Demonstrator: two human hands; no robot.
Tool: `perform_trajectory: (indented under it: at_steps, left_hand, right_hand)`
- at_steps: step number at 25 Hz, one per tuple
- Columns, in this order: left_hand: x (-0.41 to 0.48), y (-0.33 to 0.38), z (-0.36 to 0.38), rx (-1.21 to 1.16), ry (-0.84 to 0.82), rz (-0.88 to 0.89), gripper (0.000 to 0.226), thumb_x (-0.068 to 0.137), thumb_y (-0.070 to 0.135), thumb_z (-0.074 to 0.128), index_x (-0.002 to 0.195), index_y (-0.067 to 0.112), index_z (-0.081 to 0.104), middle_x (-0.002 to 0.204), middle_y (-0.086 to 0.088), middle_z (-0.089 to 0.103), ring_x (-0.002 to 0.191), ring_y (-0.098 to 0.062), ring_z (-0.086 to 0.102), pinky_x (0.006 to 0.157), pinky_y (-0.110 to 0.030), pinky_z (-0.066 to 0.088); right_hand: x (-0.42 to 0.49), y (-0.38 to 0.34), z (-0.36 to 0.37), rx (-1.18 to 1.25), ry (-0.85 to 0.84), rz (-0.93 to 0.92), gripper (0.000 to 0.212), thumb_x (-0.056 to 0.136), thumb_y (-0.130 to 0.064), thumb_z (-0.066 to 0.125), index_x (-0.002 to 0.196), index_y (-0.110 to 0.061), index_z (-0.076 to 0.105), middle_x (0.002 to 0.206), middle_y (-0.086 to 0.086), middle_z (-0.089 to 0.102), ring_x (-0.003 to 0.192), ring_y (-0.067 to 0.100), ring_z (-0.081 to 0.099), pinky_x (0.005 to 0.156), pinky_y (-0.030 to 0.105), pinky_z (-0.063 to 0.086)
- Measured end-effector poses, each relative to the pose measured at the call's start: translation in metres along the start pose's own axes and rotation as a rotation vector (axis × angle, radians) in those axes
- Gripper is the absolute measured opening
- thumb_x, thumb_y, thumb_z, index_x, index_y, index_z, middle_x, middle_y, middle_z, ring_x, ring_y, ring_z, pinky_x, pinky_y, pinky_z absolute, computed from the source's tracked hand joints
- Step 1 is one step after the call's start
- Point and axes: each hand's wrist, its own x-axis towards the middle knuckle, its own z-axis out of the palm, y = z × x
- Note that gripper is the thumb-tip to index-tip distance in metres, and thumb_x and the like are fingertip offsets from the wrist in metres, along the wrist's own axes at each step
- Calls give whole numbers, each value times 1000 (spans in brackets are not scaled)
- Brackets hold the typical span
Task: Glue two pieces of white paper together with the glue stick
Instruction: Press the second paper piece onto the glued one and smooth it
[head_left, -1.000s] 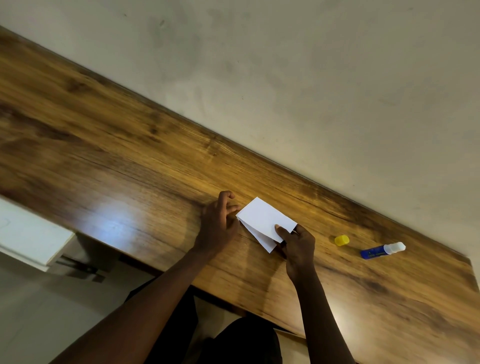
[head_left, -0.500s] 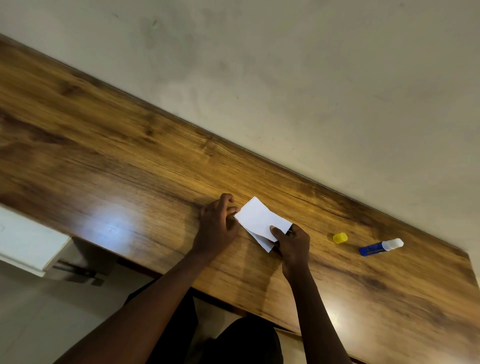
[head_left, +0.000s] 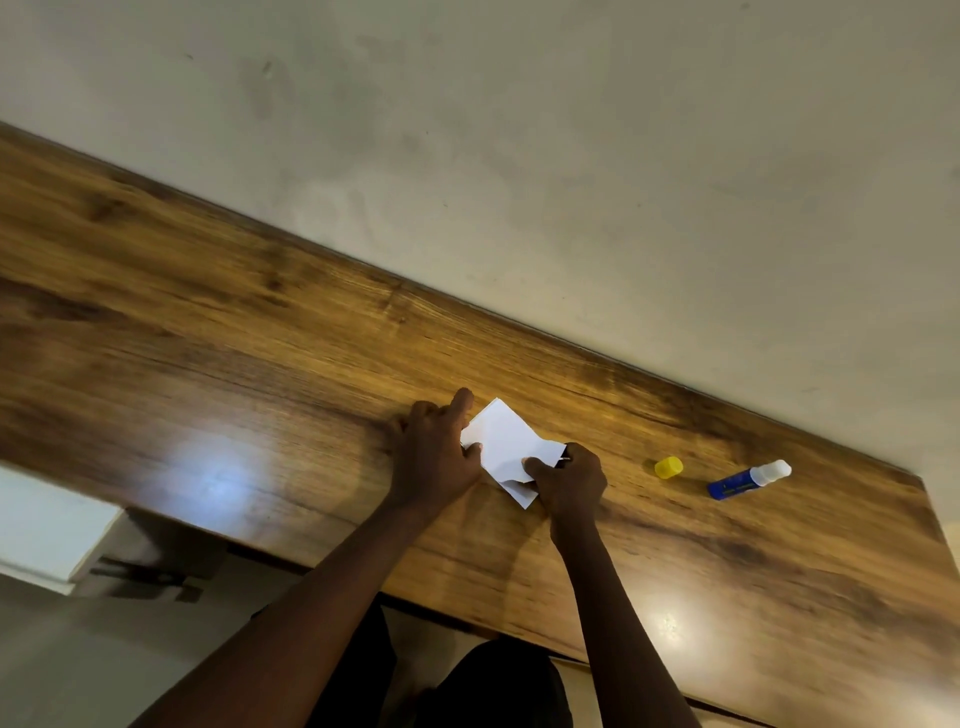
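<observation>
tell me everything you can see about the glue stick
The glue stick lies on its side on the wooden table, to the right of both hands and touched by neither. Its body is a blue tube, plastic by the look, with printing too small to read. The far end is white and bare: the cap is off. A small yellow cap sits apart on the table just to its left. Nothing but the table touches the stick.

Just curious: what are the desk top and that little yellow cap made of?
Desk top: wood grain, looks like smooth laminate or varnished wood; it mirrors lamp glare. Yellow cap: probably plastic, uniform bright colour, moulded rounded shape.
</observation>
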Motion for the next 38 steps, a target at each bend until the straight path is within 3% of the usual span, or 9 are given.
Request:
perform_trajectory:
  at_steps: [4,8,12,14,17,19,27,33,38]
  left_hand:
    - [11,5,-2,33,-150,-32,52,75,20,60,126,27,47,113,-4,60,112,-27,42,86,-40,34]
    - [16,6,0,78,-247,-62,49,76,21,61,124,30,52,123,-4,53,116,-27,37,92,-44,33]
    - [23,7,-4,103,-278,-94,47,73,22,65,118,32,57,126,-4,53,119,-29,37,99,-53,28]
    - [25,10,-7,88,-290,-105,45,73,20,65,116,31,59,126,-4,54,120,-30,37,101,-57,25]
    - [27,15,-12,106,-304,-102,46,75,23,65,118,33,57,127,-4,54,122,-31,36,102,-58,23]
    - [28,17,-15,133,-350,-97,49,77,28,64,123,35,51,131,-4,51,125,-32,34,102,-59,23]
    - [34,23,-17,221,-507,-87,62,79,34,61,134,42,33,136,-9,40,128,-34,30,102,-62,25]
    - [38,21,-16,243,-553,-100,64,79,28,59,135,41,32,137,-11,38,130,-35,28,104,-66,21]
    - [39,18,-14,228,-566,-98,66,77,25,59,134,42,32,132,-11,39,127,-35,29,103,-66,20]
  right_hand:
    - [0,-4,1,2,53,1,36,65,-1,72,96,5,53,103,23,62,89,33,57,73,46,52]
    - [-4,-2,1,-105,80,-24,47,67,-8,74,107,-4,48,112,19,56,99,29,52,73,33,44]
    - [-14,-1,3,-379,171,-163,32,71,-16,68,101,-14,58,120,10,46,111,28,41,86,38,32]
    - [-17,-2,7,-466,120,-262,30,76,-11,60,106,-17,59,123,6,47,113,26,40,88,39,27]
    - [-22,-3,16,-624,-5,-414,48,80,2,50,122,-21,49,133,1,45,118,23,39,91,41,23]
    - [-23,-4,21,-699,-72,-455,52,81,0,50,128,-21,41,138,2,39,122,25,33,95,45,23]
    - [-19,-7,29,-755,-196,-392,62,85,-22,52,137,-19,18,141,6,26,127,30,23,101,52,23]
    - [-27,7,16,-618,-74,-246,56,82,-24,48,133,-13,28,133,7,32,122,30,25,96,49,23]
    - [-31,26,-1,-571,34,-151,47,87,-36,47,130,-21,35,127,7,35,116,29,28,92,47,26]
